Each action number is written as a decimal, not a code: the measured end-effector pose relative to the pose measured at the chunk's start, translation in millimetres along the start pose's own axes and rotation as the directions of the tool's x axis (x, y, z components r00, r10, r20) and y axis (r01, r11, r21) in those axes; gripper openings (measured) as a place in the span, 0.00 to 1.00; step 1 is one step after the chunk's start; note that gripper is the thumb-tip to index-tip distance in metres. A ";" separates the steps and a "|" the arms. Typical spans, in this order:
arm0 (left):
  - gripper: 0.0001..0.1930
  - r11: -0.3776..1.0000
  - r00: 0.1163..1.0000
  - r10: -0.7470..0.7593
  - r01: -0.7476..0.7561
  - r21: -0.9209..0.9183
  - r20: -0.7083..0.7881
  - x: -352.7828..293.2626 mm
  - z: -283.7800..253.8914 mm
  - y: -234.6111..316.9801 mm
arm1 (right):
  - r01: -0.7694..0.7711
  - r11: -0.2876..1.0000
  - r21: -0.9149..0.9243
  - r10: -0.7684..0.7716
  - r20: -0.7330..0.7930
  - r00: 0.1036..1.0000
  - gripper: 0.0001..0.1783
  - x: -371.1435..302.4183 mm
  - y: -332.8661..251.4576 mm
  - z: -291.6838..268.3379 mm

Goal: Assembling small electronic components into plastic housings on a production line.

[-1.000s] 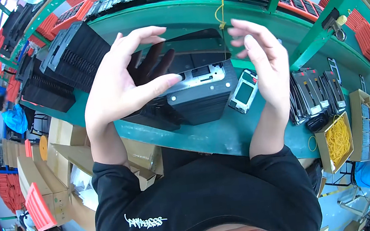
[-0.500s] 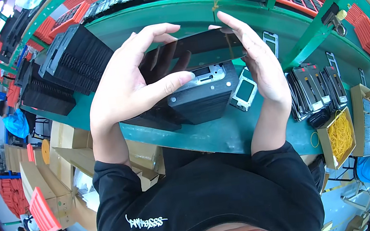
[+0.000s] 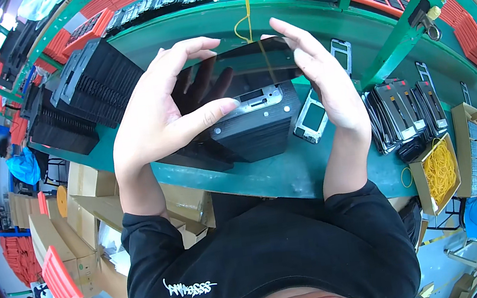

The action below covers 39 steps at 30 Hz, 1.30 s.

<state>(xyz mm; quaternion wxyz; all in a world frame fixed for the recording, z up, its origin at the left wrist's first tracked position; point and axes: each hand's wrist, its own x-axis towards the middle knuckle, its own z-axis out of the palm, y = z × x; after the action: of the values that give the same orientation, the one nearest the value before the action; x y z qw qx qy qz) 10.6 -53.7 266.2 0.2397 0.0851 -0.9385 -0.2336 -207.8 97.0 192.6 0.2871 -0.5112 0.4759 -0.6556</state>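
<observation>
A glossy black screen panel (image 3: 249,66) is held tilted between my two hands. My left hand (image 3: 155,114) grips its left end, thumb along the near edge and fingers round the far side. My right hand (image 3: 329,80) curves about its right end with the fingers raised along the edge. Just below the panel stands a tall stack of black plates (image 3: 258,137), topped by a silver metal frame (image 3: 259,101) that the panel partly covers. Another silver phone-like frame (image 3: 312,120) lies on the bench beside the stack, close to my right wrist.
More black stacks (image 3: 98,80) rise at the left. At right are dark flat parts with ribbon strips (image 3: 394,116), a box of yellow rubber bands (image 3: 439,174) and a divided carton (image 3: 472,145). A yellow cord (image 3: 247,3) hangs beyond my hands. A green post (image 3: 400,46) stands right.
Both hands and the screen panel have shifted slightly left and are still gripping it the same way. The hanging yellow cord shows farther left and more fully.
</observation>
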 end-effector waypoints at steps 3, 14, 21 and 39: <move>0.39 0.999 1.000 -0.001 0.002 0.049 -0.029 -1.3 -1.0 -1.4 | -0.031 1.000 0.003 0.031 0.042 0.999 0.34 0.0 2.4 -3.0; 0.43 0.997 0.999 -0.005 0.009 0.080 -0.049 -17.2 -8.4 -4.5 | -0.058 0.998 -0.008 0.058 0.131 0.990 0.45 1.0 -2.3 12.7; 0.43 0.998 0.997 -0.032 0.036 0.049 -0.070 -22.4 -6.7 -7.5 | -0.034 0.999 -0.007 0.035 0.078 0.996 0.45 -0.7 -3.9 22.2; 0.33 0.976 0.977 -0.211 0.212 -0.047 0.016 -68.6 -30.4 -25.0 | 0.024 0.994 -0.108 -0.025 -0.008 1.000 0.38 -2.5 -3.7 26.4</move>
<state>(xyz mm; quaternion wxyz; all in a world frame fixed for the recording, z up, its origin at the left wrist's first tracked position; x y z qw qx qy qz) 86.5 -69.0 249.7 0.2103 0.1775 -0.9194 -0.2810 -181.7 91.9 195.7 0.2489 -0.5288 0.5057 -0.6346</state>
